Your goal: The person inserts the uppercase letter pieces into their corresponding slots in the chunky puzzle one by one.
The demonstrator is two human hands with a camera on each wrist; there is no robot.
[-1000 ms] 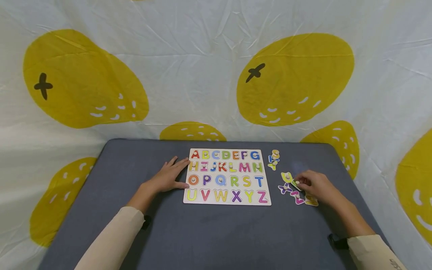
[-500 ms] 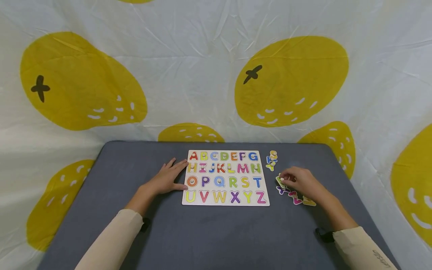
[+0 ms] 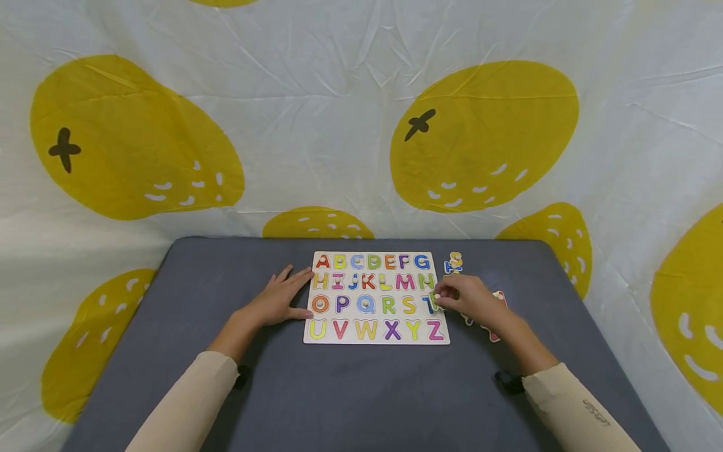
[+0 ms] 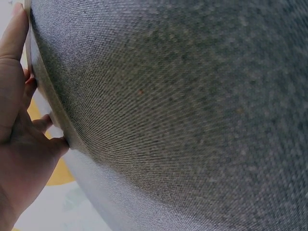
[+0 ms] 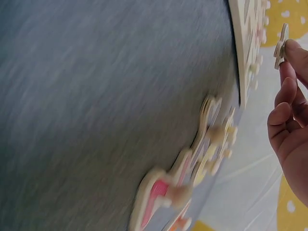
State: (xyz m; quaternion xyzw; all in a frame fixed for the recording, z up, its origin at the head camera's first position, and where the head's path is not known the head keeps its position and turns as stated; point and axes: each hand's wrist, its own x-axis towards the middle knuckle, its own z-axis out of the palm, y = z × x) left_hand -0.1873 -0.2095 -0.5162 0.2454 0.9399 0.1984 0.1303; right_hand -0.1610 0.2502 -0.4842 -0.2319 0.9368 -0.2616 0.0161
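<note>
A white alphabet puzzle board (image 3: 351, 317) lies flat, knobbed letters sitting in its upper rows. Along its left edge rests my left hand (image 3: 273, 299), fingers spread and thumb at the rim; the left wrist view shows this hand (image 4: 24, 144) mostly from the thumb side. Over the board's right edge, beside the T, my right hand (image 3: 470, 300) pinches a small green letter piece (image 3: 433, 302) by its knob. In the right wrist view, that wooden piece (image 5: 282, 45) is seen edge-on between thumb and finger, raised above the board.
Two groups of loose letter pieces lie right of the board: a small stack (image 3: 454, 262) toward the back, and others, including a pink letter (image 3: 494, 336), partly hidden under my right hand. Grey cloth (image 3: 361, 395) covers the table; a lemon-patterned curtain (image 3: 316, 138) hangs behind.
My right hand has carried the green letter piece leftward from among the loose pieces to the board's right edge. The left hand has stayed at the board's left side.
</note>
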